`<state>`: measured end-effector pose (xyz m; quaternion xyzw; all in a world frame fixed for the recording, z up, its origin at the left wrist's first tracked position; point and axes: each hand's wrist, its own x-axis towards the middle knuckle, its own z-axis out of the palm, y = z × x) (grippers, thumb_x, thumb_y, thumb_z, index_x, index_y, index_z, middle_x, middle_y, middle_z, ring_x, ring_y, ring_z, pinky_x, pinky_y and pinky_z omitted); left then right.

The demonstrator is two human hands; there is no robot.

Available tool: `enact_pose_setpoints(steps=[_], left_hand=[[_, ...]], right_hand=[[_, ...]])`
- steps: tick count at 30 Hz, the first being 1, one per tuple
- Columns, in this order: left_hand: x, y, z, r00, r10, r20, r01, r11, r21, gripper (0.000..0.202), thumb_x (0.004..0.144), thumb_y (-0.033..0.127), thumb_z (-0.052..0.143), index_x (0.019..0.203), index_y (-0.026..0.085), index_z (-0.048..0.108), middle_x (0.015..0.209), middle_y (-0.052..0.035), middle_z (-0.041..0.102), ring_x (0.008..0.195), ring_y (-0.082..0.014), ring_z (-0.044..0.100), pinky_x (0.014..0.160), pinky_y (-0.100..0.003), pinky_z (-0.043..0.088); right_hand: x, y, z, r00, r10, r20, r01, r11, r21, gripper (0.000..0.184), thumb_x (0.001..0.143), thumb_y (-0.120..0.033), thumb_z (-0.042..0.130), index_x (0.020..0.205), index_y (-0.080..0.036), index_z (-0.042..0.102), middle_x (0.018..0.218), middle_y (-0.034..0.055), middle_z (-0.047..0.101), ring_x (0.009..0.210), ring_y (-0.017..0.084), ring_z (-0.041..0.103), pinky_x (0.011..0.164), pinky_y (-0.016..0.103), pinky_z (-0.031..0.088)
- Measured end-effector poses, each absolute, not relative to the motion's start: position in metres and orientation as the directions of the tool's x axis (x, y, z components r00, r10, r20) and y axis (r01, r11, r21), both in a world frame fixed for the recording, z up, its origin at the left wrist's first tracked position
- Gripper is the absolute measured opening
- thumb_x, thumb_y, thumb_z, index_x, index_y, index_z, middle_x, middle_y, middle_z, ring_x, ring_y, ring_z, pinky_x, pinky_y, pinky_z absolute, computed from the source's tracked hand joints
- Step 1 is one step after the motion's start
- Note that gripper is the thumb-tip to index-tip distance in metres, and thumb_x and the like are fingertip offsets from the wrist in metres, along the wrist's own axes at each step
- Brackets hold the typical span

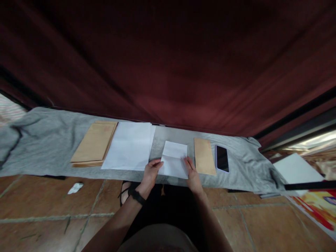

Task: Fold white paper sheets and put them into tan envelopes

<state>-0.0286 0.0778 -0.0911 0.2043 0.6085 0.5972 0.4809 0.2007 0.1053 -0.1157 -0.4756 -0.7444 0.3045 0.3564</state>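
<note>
White sheet, creased: midway along the cloth-covered desk, by its near edge. Grip: left hand pinching left edge; right hand at right edge, blurred, pinch indeterminable. Handling: probably light, limp, easily crumpled; best held by side edges.

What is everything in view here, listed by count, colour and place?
creased sheet: one, white, between the hands
loose sheets: stack, white, left of it; number unclear
stacked envelopes: several, brown, far left
single envelope: one, brown, right of the creased sheet
phone: one, dark screen, right of that
cloth: one, grey, under these
curtain: dark red, behind
white panel: one, far right
printed item: one, red and yellow, lower right
scrap: one, white, on floor
floor tiles: several, brown, below
wristband: one, black, left wrist
left hand, right hand: creased sheet's side edges
</note>
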Motion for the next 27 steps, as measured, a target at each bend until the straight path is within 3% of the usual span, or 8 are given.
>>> enact_pose_setpoints(steps=[4, 7, 9, 12, 15, 19, 24, 27], left_hand=[[-0.033, 0.079, -0.084, -0.489, 0.824, -0.285, -0.247, 0.183, 0.952, 0.033, 0.052, 0.045, 0.085, 0.065, 0.018, 0.069, 0.060, 0.0022, 0.064, 0.059, -0.0128, 0.053, 0.062, -0.026, 0.040], [-0.033, 0.079, -0.076, -0.465, 0.859, -0.213, -0.151, 0.160, 0.976, 0.028, 0.059, 0.043, 0.082, 0.059, 0.019, 0.066, 0.056, 0.0040, 0.059, 0.057, -0.0114, 0.049, 0.060, -0.025, 0.038], [-0.029, 0.079, -0.071, -0.439, 0.887, -0.143, -0.059, 0.130, 0.990, 0.029, 0.065, 0.043, 0.078, 0.058, 0.019, 0.063, 0.055, 0.0050, 0.055, 0.055, -0.0107, 0.047, 0.057, -0.024, 0.036], [-0.019, 0.077, -0.060, -0.400, 0.915, -0.059, 0.046, 0.084, 0.995, 0.032, 0.069, 0.045, 0.075, 0.058, 0.020, 0.058, 0.055, 0.0057, 0.052, 0.054, -0.0103, 0.045, 0.056, -0.023, 0.035], [-0.010, 0.075, -0.048, -0.347, 0.938, -0.001, 0.090, 0.035, 0.995, 0.033, 0.071, 0.045, 0.074, 0.059, 0.020, 0.055, 0.057, 0.0057, 0.052, 0.056, -0.0105, 0.046, 0.057, -0.023, 0.036], [-0.001, 0.072, -0.035, -0.289, 0.957, 0.031, 0.130, 0.007, 0.991, 0.031, 0.074, 0.044, 0.069, 0.061, 0.021, 0.054, 0.058, 0.0057, 0.051, 0.056, -0.0105, 0.045, 0.056, -0.023, 0.035], [0.004, 0.069, -0.030, -0.237, 0.971, 0.000, 0.103, 0.025, 0.994, 0.029, 0.073, 0.043, 0.070, 0.062, 0.021, 0.053, 0.057, 0.0067, 0.048, 0.057, -0.0107, 0.044, 0.057, -0.022, 0.034], [0.006, 0.068, -0.027, -0.227, 0.974, 0.014, 0.072, 0.002, 0.997, 0.028, 0.072, 0.042, 0.071, 0.064, 0.021, 0.053, 0.064, 0.0053, 0.054, 0.063, -0.0118, 0.049, 0.062, -0.022, 0.039]], right_hand=[[0.205, 0.108, -0.114, -0.127, 0.963, 0.236, 0.500, 0.267, -0.824, 0.046, 0.091, -0.021, 0.046, 0.135, -0.021, 0.059, 0.143, 0.0127, 0.055, 0.134, 0.027, 0.050, 0.114, 0.049, 0.040], [0.197, 0.107, -0.105, 0.003, 0.984, 0.178, 0.445, 0.158, -0.882, 0.039, 0.093, -0.033, 0.049, 0.124, -0.020, 0.065, 0.120, 0.0123, 0.067, 0.110, 0.025, 0.064, 0.101, 0.046, 0.050], [0.184, 0.105, -0.095, 0.016, 0.991, 0.132, 0.407, 0.114, -0.906, 0.039, 0.093, -0.040, 0.049, 0.121, -0.019, 0.067, 0.111, 0.0112, 0.068, 0.097, 0.023, 0.067, 0.092, 0.042, 0.054], [0.157, 0.101, -0.076, -0.042, 0.995, 0.087, 0.340, 0.096, -0.935, 0.045, 0.091, -0.048, 0.053, 0.126, -0.021, 0.064, 0.116, 0.0113, 0.066, 0.100, 0.023, 0.066, 0.087, 0.039, 0.055], [0.132, 0.101, -0.057, -0.031, 0.998, 0.048, 0.342, 0.056, -0.938, 0.059, 0.089, -0.054, 0.056, 0.138, -0.022, 0.055, 0.130, 0.0121, 0.060, 0.116, 0.026, 0.061, 0.097, 0.042, 0.051], [0.121, 0.107, -0.036, 0.017, 0.999, 0.044, 0.430, 0.032, -0.902, 0.071, 0.087, -0.053, 0.057, 0.147, -0.017, 0.044, 0.144, 0.0156, 0.052, 0.132, 0.028, 0.051, 0.109, 0.041, 0.042], [0.137, 0.116, -0.024, 0.056, 0.996, -0.062, 0.533, -0.083, -0.842, 0.060, 0.090, -0.040, 0.049, 0.144, -0.016, 0.049, 0.112, 0.0118, 0.072, 0.104, 0.026, 0.068, 0.092, 0.038, 0.051], [0.146, 0.119, -0.027, 0.084, 0.993, -0.082, 0.440, -0.110, -0.891, 0.067, 0.086, -0.047, 0.058, 0.146, -0.020, 0.047, 0.118, 0.0109, 0.070, 0.101, 0.025, 0.069, 0.087, 0.035, 0.053]])
